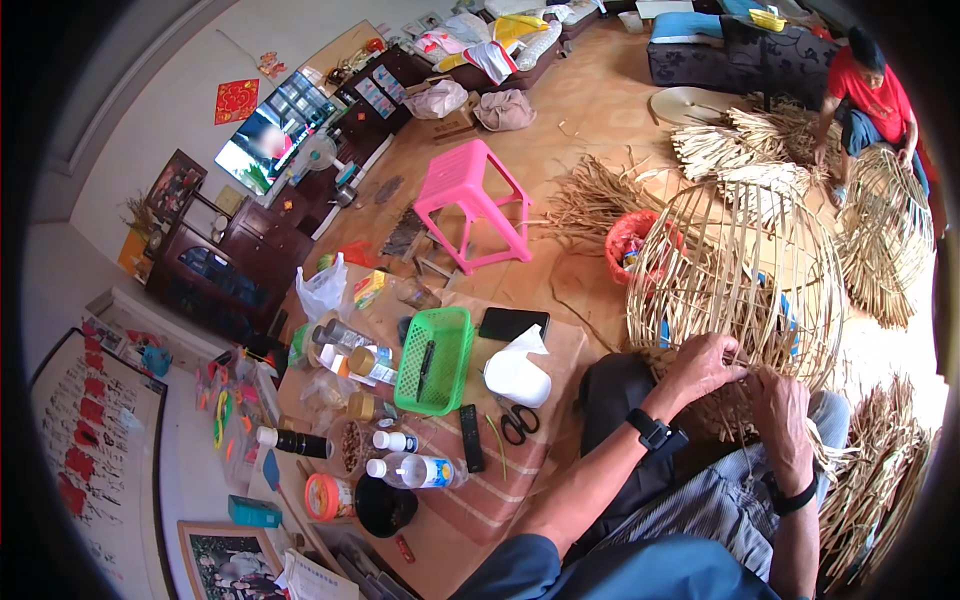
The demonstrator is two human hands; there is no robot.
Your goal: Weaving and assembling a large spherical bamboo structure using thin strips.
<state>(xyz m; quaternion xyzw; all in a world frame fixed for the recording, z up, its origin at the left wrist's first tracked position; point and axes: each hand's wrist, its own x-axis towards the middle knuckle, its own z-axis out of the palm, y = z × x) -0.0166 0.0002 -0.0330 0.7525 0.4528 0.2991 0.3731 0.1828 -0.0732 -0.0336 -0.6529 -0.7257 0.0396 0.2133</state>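
Note:
A large open-ribbed wicker basket (735, 215), made of pale dried strips, rests against my lap and knees. At its near edge, my left hand (698, 370) is closed with the fingertips pinching a strip of the weave. Close beside it on the right, my right hand (780, 415) is also closed on the basket's woven edge. The two hands almost meet, and the exact strand between the fingers is partly hidden. Loose strip ends hang below them over a striped cloth (690, 510) on my lap.
Left of me, a table (490, 490) holds scissors (519, 425), a green basket (434, 360), a paper roll (518, 375) and bottles. Ahead are a pink stool (475, 200) and red bucket (630, 245). Straw bundles (880, 470) lie right. A person in red (875, 105) handles another basket (885, 230).

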